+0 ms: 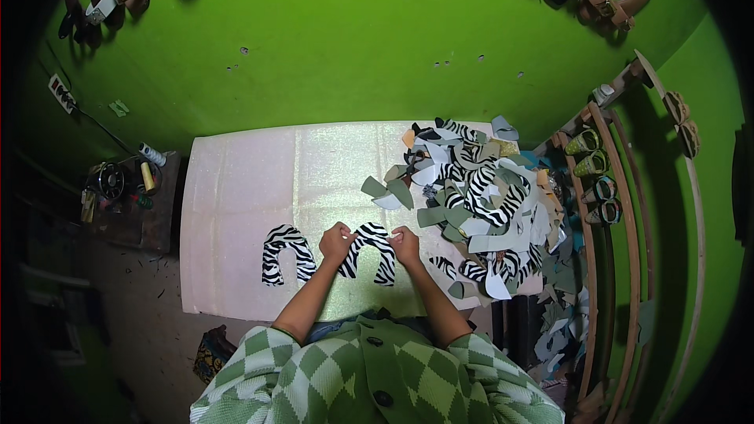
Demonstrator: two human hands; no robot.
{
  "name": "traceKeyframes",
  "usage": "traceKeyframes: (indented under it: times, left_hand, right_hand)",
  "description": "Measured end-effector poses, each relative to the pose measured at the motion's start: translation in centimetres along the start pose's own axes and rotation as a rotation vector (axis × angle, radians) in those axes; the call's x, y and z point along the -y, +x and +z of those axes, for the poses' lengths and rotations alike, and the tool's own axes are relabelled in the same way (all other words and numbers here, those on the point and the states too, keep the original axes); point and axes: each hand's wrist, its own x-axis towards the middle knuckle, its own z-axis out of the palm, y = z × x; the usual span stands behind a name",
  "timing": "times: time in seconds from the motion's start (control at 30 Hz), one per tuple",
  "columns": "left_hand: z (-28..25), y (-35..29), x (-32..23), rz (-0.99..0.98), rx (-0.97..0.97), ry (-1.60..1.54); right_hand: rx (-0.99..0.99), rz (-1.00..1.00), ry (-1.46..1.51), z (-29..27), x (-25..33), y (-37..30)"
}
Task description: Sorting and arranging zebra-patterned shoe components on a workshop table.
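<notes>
A zebra-striped, arch-shaped cut piece [371,237] is stretched between my two hands at the near middle of the table, its two legs pointing toward me. My left hand [336,243] pinches its left edge with closed fingers. On the opposite edge, my right hand [405,245] grips it the same way. A second zebra-striped arch piece [272,255] lies flat on the table, left of my left forearm. To the right of my right hand spreads a heap of cut scraps [479,224] in zebra print, grey-green and white.
The table [236,180] has a pale, shiny cover and stands against a green wall [338,55]. At left is a small dark stand with thread spools [148,177]. A wooden rack with sandals [591,163] rises at right, and more scraps [558,330] lie below the table edge.
</notes>
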Motion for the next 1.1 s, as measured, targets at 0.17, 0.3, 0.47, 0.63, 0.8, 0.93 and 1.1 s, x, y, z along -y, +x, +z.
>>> traceKeyframes:
  times: [0.17, 0.3, 0.47, 0.63, 0.8, 0.93, 1.1]
  left_hand:
    - [0.0, 0.0, -0.3, -0.025, -0.004, 0.027]
    - [0.0, -0.2, -0.5, -0.036, 0.008, 0.030]
    - [0.2, -0.5, -0.2, 0.008, -0.033, -0.001]
    - [0.5, -1.2, -0.6, 0.076, -0.079, 0.034]
    - [0.8, -2.7, -0.5, 0.376, -0.173, 0.072]
    - [0.3, -3.9, -0.1, 0.549, -0.130, 0.251]
    - [0.4, -5.6, 1.5, 0.612, -0.073, 0.507]
  right_hand:
    - [-0.017, -0.028, -0.005, 0.4, -0.2, -0.2]
    - [-0.017, -0.014, -0.019, 0.4, 0.1, -0.5]
    - [-0.031, -0.109, -0.028, 0.4, 0.8, -0.8]
    - [-0.068, -0.176, -0.091, 0.5, 1.5, -1.6]
    - [-0.124, -0.358, -0.302, 1.6, 2.4, -2.7]
    - [-0.071, -0.434, -0.541, 2.0, 2.4, -4.7]
    - [-0.084, -0.534, -0.695, 1.9, 3.5, -6.0]
